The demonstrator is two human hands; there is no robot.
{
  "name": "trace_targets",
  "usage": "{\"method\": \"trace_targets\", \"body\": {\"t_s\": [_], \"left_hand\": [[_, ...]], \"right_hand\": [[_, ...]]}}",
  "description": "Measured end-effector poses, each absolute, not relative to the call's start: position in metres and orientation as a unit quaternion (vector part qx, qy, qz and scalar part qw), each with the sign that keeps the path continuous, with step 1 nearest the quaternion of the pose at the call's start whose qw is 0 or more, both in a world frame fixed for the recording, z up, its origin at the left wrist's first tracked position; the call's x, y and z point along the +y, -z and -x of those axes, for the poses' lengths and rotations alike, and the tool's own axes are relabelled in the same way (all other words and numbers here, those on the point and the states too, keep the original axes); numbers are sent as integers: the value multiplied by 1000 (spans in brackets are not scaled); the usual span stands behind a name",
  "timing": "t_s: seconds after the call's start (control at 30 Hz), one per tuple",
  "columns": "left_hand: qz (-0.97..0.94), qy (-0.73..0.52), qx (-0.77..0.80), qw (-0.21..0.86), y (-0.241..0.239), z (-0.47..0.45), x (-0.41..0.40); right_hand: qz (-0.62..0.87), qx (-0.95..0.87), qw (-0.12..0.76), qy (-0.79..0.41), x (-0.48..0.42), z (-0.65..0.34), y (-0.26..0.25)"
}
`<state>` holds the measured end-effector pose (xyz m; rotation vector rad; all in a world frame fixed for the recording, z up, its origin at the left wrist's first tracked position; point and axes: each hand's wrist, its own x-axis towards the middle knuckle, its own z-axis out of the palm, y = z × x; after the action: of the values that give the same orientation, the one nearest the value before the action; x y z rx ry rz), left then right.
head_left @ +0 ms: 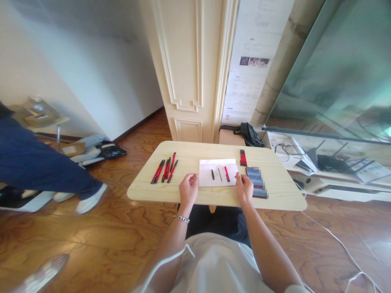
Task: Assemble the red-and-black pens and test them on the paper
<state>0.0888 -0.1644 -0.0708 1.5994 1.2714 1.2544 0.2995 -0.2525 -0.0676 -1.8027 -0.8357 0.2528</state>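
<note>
A white sheet of paper (209,166) lies on the small wooden table, with pen parts in a row on it. From left to right are a black pen piece (213,174), a thin dark refill (220,174) and a red pen barrel (227,174) with a black end; a tiny part between the first two is too small to name. My left hand (188,190) has its fingers closed at the paper's left edge. At the right edge, my right hand (244,189) pinches the paper likewise. Several red-and-black pens (166,169) lie loosely on the left.
Three red-and-black pens (243,158) lie side by side at the back right of the table (284,191). A phone (255,183) rests beside my right hand. A black bag (252,134) sits behind the table. At left, a person's leg (61,167) shows; a white cable (332,236) trails right.
</note>
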Motion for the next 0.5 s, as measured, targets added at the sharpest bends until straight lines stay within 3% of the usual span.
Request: {"method": "trace_targets", "body": {"t_s": [0.5], "left_hand": [[-671,-450,517,282,81,-84,-165]], "right_hand": [[747,-344,554,-127,-256,-302,66]]}}
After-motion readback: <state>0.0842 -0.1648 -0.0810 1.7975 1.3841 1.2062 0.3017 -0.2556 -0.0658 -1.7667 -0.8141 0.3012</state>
